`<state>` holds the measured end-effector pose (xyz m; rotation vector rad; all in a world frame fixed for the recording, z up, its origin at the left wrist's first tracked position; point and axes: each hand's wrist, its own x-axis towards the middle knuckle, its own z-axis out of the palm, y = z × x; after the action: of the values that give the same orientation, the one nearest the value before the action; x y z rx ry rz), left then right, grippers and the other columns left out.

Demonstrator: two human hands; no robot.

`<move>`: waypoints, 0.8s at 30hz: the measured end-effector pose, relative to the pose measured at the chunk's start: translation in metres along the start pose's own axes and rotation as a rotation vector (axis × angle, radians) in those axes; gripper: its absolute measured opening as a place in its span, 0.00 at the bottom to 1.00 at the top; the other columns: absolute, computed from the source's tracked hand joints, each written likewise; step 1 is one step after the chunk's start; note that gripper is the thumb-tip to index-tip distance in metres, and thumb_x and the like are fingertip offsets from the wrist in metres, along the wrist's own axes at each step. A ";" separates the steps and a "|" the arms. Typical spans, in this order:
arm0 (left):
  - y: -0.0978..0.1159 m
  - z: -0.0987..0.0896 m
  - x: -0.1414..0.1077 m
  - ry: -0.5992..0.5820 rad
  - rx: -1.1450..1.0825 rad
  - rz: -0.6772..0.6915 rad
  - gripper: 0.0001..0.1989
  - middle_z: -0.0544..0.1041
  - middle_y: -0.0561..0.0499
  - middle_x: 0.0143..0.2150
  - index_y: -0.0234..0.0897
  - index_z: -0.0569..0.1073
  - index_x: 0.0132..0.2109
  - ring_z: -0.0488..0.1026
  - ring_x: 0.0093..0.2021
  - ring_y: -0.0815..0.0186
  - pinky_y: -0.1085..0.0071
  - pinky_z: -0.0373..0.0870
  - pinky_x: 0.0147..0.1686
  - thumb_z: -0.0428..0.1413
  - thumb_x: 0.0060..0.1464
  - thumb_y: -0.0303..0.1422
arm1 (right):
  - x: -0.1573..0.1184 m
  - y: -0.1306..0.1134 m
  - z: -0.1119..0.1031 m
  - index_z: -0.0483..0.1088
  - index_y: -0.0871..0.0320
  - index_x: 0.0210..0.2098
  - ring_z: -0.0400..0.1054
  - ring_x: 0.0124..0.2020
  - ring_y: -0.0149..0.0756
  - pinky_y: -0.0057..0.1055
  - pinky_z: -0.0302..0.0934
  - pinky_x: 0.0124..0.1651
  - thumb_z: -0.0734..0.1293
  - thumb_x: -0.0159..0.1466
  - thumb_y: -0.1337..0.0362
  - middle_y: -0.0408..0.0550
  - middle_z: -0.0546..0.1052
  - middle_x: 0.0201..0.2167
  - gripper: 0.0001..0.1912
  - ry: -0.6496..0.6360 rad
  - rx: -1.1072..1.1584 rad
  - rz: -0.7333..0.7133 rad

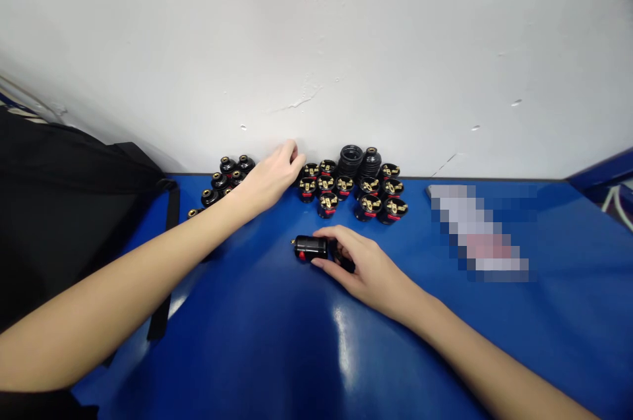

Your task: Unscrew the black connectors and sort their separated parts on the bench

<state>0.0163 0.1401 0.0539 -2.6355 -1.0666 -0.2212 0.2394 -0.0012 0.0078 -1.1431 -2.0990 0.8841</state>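
Note:
My right hand (368,268) grips a black cylindrical lamp socket (310,247) from its right end, thumb below and fingers above. The socket lies on its side at the blue tabletop, its small brass tip pointing left and a red switch on its lower side. Part of it is hidden inside the hand. At the back of the table, my left hand (279,173) has its fingers curled together beside a group of black socket bodies (325,184) with brass contacts and red tabs. Whatever its fingertips hold is hidden.
Left of centre stand several black domed caps (219,180) with brass tops, partly behind my left forearm. Ribbed black shells (351,159) stand against the white wall (316,57). More socket bodies (380,199) sit right of centre. A blurred flat object (475,229) lies right; black fabric (74,209) drapes left.

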 end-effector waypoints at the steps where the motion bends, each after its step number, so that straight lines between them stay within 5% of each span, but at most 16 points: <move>1: 0.000 0.001 0.000 0.011 -0.006 0.001 0.17 0.68 0.35 0.55 0.32 0.69 0.52 0.72 0.50 0.52 0.59 0.77 0.47 0.47 0.61 0.14 | 0.000 0.000 0.000 0.70 0.52 0.56 0.72 0.36 0.35 0.33 0.68 0.43 0.69 0.73 0.61 0.47 0.80 0.47 0.13 0.003 0.002 0.002; 5: 0.000 -0.004 -0.007 0.067 -0.107 -0.014 0.16 0.68 0.35 0.55 0.32 0.68 0.54 0.73 0.49 0.54 0.59 0.78 0.45 0.49 0.62 0.16 | -0.001 -0.001 0.000 0.71 0.52 0.56 0.68 0.30 0.34 0.32 0.65 0.37 0.70 0.73 0.58 0.44 0.79 0.39 0.13 0.029 0.031 0.044; 8: 0.009 -0.024 -0.020 0.089 -0.274 -0.079 0.13 0.69 0.37 0.56 0.33 0.69 0.55 0.74 0.49 0.55 0.57 0.78 0.48 0.56 0.65 0.23 | -0.001 -0.002 0.000 0.71 0.52 0.55 0.65 0.27 0.32 0.31 0.61 0.33 0.69 0.73 0.56 0.40 0.75 0.32 0.14 0.056 0.102 0.100; 11: 0.027 -0.048 -0.039 -0.053 -0.569 -0.059 0.08 0.76 0.46 0.48 0.36 0.73 0.51 0.77 0.46 0.60 0.60 0.77 0.50 0.58 0.70 0.36 | 0.000 -0.003 0.001 0.71 0.53 0.55 0.62 0.25 0.32 0.30 0.57 0.30 0.68 0.73 0.53 0.38 0.71 0.28 0.15 0.074 0.204 0.150; 13: 0.040 -0.057 -0.051 -0.177 -0.754 -0.048 0.14 0.79 0.49 0.45 0.38 0.75 0.51 0.79 0.44 0.61 0.65 0.78 0.46 0.64 0.65 0.40 | 0.000 -0.003 0.002 0.72 0.53 0.55 0.62 0.25 0.31 0.30 0.57 0.30 0.67 0.74 0.52 0.38 0.71 0.29 0.16 0.085 0.270 0.176; 19: 0.057 -0.045 -0.073 -0.090 -0.994 -0.143 0.13 0.79 0.50 0.48 0.38 0.76 0.53 0.80 0.43 0.67 0.69 0.80 0.49 0.66 0.63 0.32 | 0.001 -0.007 0.001 0.72 0.54 0.54 0.65 0.26 0.32 0.29 0.58 0.29 0.65 0.74 0.51 0.40 0.73 0.30 0.16 0.081 0.322 0.195; 24: 0.045 -0.036 -0.071 -0.010 -0.839 -0.178 0.21 0.81 0.50 0.46 0.37 0.73 0.54 0.81 0.43 0.63 0.63 0.81 0.49 0.70 0.57 0.29 | -0.001 -0.012 -0.004 0.67 0.54 0.54 0.71 0.31 0.36 0.34 0.62 0.37 0.56 0.79 0.55 0.44 0.76 0.34 0.14 0.126 0.060 0.139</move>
<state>-0.0043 0.0511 0.0614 -3.2319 -1.4497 -0.8600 0.2374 -0.0060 0.0195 -1.2915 -1.8976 0.9076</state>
